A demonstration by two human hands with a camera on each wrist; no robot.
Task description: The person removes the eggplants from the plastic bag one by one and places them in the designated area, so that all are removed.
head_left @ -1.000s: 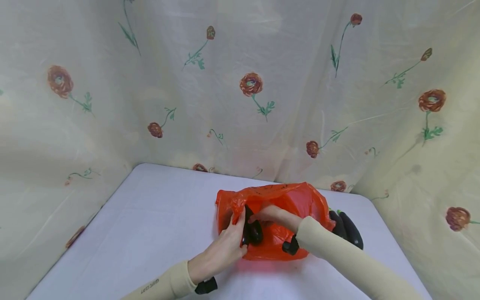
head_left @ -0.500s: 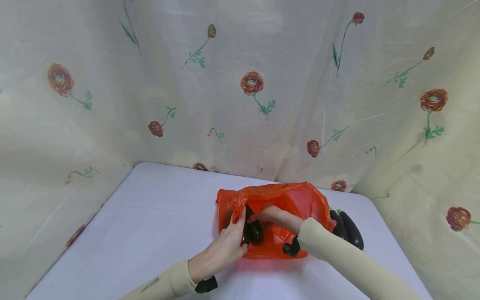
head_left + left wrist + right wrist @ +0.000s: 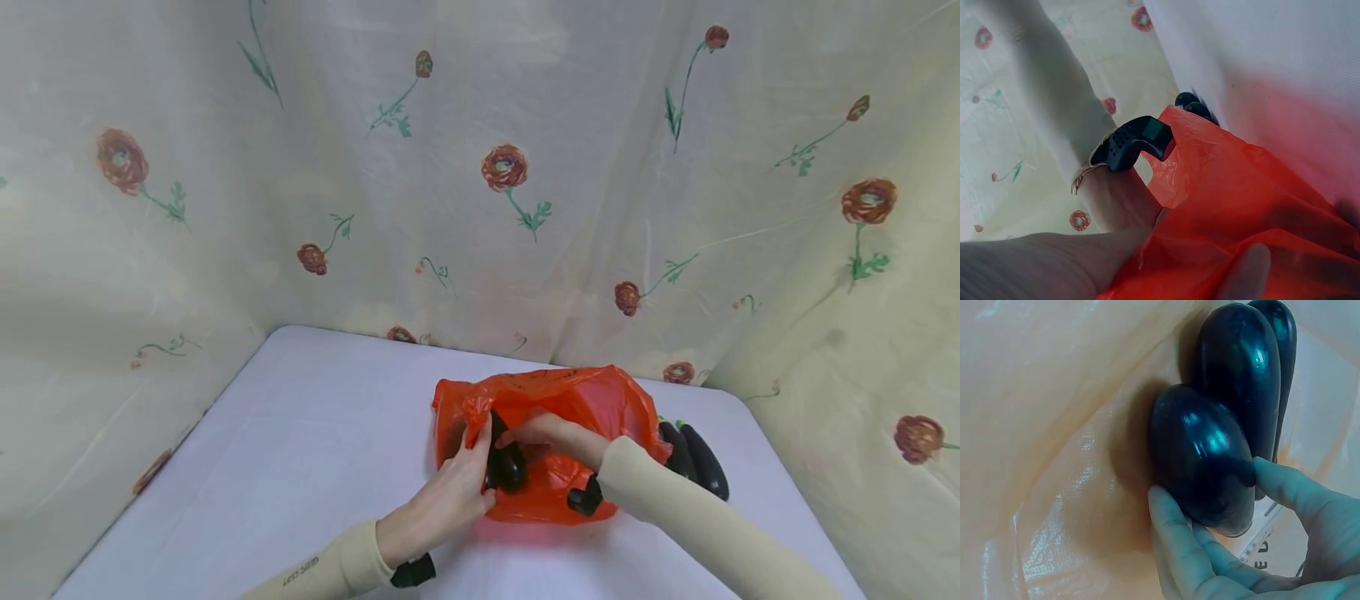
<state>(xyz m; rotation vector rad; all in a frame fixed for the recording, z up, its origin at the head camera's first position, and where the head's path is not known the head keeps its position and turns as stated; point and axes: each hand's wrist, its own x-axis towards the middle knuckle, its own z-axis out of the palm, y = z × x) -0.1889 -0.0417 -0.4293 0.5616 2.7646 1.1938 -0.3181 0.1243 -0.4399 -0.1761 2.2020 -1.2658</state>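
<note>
A red plastic bag (image 3: 555, 505) lies on the table, its mouth facing me. At the left side of that mouth my left hand (image 3: 448, 493) grips the bag's edge; in the left wrist view, a fingertip (image 3: 1249, 272) presses on the film. My right hand (image 3: 538, 430) reaches inside. Seen from the right wrist, its thumb and fingers hold a glossy dark eggplant (image 3: 1200, 453) around one end. Right behind that eggplant lie another eggplant (image 3: 1241, 369) and a narrower dark one (image 3: 1286, 337), partly hidden, all within the bag.
Two more eggplants with green stems, a left one (image 3: 678, 450) and a right one (image 3: 703, 460), lie side by side just right of the bag. The white table (image 3: 315, 417) ends at a flowered curtain (image 3: 465, 208) behind and at both sides.
</note>
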